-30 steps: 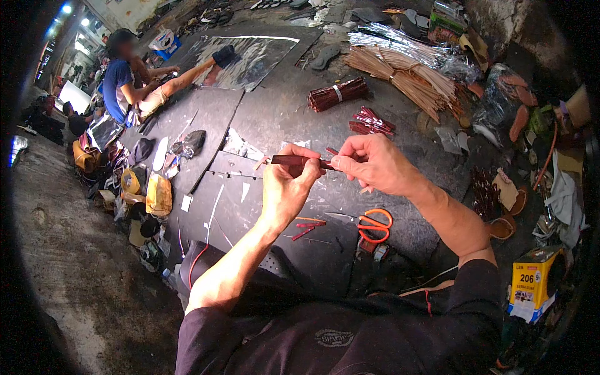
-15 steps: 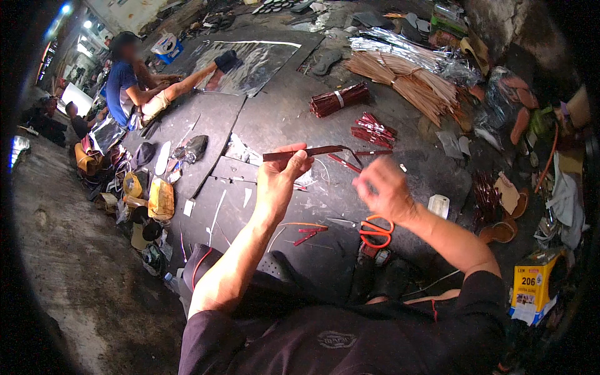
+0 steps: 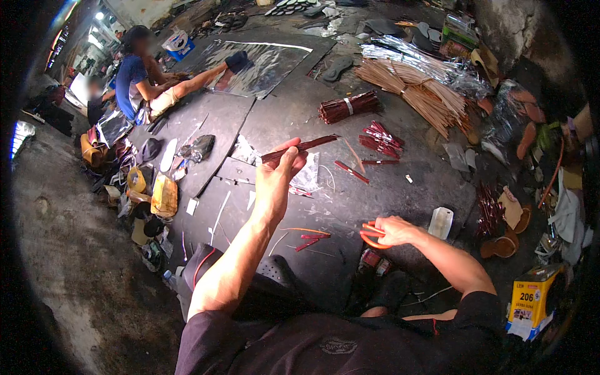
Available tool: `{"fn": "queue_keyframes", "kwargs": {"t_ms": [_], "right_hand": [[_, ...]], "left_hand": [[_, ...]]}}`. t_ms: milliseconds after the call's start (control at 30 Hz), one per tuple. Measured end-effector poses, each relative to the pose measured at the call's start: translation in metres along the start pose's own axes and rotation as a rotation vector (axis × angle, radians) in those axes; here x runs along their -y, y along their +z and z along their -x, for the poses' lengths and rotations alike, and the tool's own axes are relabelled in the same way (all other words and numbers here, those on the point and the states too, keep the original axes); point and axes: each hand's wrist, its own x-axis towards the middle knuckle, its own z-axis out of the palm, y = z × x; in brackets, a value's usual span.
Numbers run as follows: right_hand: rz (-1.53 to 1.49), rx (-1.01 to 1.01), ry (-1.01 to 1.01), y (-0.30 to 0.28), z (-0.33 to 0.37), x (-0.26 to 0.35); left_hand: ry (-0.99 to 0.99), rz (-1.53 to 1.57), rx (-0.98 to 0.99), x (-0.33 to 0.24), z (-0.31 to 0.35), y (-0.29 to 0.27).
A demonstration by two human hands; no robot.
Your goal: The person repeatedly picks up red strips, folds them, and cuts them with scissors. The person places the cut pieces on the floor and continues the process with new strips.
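Since the earlier frame, the right hand (image 3: pixel 399 232) has dropped from near the strip's free end to the orange-handled scissors (image 3: pixel 377 245), toward the near edge of the dark board (image 3: pixel 284 112); its fingers curl about the handles, and whether the blades are parted cannot be told. The left hand (image 3: pixel 273 185) is raised over the board, thumb and fingers pinching a dark red strip (image 3: pixel 319 143) near one end. The pinch takes in only that end, so a loosened thumb could let the strip twist or drop; a partial hold on the handles could let the scissors slip. Two red bundles, a banded one (image 3: pixel 350 108) and a looser one (image 3: pixel 381 139), lie farther out, with a tan bundle (image 3: pixel 409 92) toward the far right edge. The yellow can (image 3: pixel 530 300), off the near right corner, carries bold dark print; the shirt emblem (image 3: pixel 339 347) is blurred.
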Motion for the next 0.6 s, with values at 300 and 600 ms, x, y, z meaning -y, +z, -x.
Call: {"fn": "queue_keyframes", "kwargs": {"t_ms": [300,600], "right_hand": [[-0.104,-0.738,-0.243,-0.101,0.039,0.139],[0.066,-0.804,-0.268,-0.105,0.035,0.146]], "left_hand": [[0.059,0.123,-0.112,0.002,-0.004,0.0],[0.064,0.139,-0.097,0.004,-0.001,0.01]]}}
